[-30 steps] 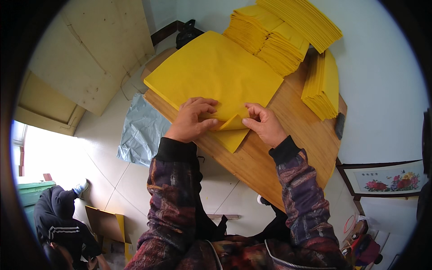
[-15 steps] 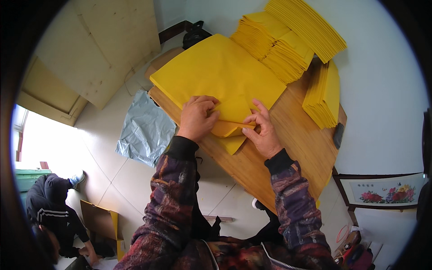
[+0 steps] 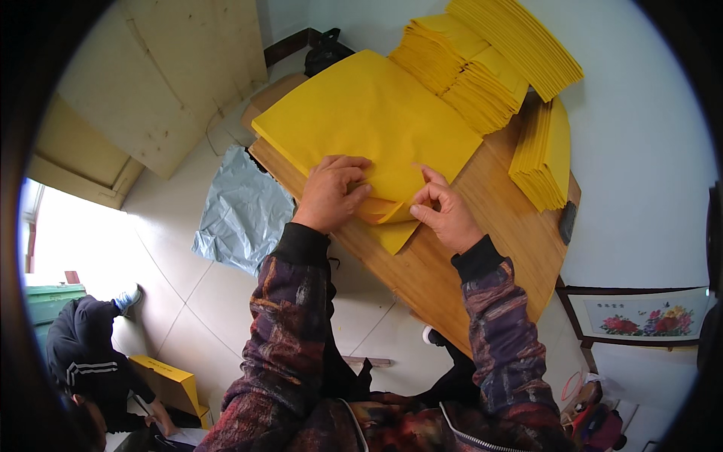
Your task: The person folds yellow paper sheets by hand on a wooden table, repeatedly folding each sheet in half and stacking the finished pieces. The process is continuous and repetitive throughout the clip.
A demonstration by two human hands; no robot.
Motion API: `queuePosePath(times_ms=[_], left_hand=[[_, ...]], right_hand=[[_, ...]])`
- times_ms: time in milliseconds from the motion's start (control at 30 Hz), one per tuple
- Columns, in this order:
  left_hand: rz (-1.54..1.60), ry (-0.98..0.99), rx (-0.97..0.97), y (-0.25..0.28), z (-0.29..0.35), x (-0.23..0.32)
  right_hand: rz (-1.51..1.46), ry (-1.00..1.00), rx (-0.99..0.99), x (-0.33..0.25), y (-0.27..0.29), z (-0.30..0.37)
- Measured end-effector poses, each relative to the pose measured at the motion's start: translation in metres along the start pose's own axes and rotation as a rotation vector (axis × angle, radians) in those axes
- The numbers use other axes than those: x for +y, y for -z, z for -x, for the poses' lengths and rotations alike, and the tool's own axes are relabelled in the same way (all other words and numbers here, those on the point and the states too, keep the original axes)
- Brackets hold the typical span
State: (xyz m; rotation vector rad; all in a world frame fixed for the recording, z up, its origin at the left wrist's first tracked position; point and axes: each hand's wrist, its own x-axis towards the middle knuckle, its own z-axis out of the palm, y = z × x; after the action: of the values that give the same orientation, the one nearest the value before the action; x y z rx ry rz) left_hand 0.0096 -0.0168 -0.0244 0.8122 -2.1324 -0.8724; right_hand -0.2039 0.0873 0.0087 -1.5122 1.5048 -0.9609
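A large flat yellow sheet (image 3: 369,113) covers the far left part of the wooden table, with a layered left edge. At its near edge a flap (image 3: 385,215) with an orange-tinted inner face is folded up, and a yellow corner (image 3: 395,237) pokes out below it. My left hand (image 3: 334,194) is closed with bent fingers on the sheet's near edge, left of the flap. On the flap's right side, my right hand (image 3: 446,209) has its thumb and forefinger close together at the flap's edge. What lies between those fingertips is too small to make out.
Folded yellow stacks (image 3: 482,83) stand at the table's far right, with another upright bundle (image 3: 542,154) nearer. A silver-grey plastic bag (image 3: 245,215) hangs by the table's left edge. Lower left, another person (image 3: 86,354) crouches beside an open yellow box (image 3: 166,380). A framed flower picture (image 3: 640,316) is at right.
My right hand has drawn slightly right, and its thumb and forefinger have come closer together. The raised flap reaches less far right. My left hand has barely moved.
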Motion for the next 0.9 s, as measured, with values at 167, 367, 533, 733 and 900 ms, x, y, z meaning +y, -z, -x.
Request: queuePosePath(times_ms=[167, 367, 533, 733, 900], left_hand=[[0.08, 0.028, -0.092, 0.007, 0.0, 0.0], [0.111, -0.018, -0.17, 0.016, 0.004, 0.0], [0.016, -0.003, -0.132, 0.008, 0.0, 0.0], [0.073, 0.044, -0.076, 0.003, -0.002, -0.001], [0.079, -0.048, -0.029, 0.001, -0.001, -0.009]], right_hand=[[-0.127, -0.194, 0.011, 0.001, 0.003, -0.004], [-0.178, -0.128, 0.085, 0.005, 0.004, -0.009], [-0.212, -0.146, 0.147, 0.007, -0.004, -0.009], [0.158, 0.095, 0.502, -0.008, -0.006, 0.013], [0.414, 0.142, 0.371, -0.009, -0.003, 0.044]])
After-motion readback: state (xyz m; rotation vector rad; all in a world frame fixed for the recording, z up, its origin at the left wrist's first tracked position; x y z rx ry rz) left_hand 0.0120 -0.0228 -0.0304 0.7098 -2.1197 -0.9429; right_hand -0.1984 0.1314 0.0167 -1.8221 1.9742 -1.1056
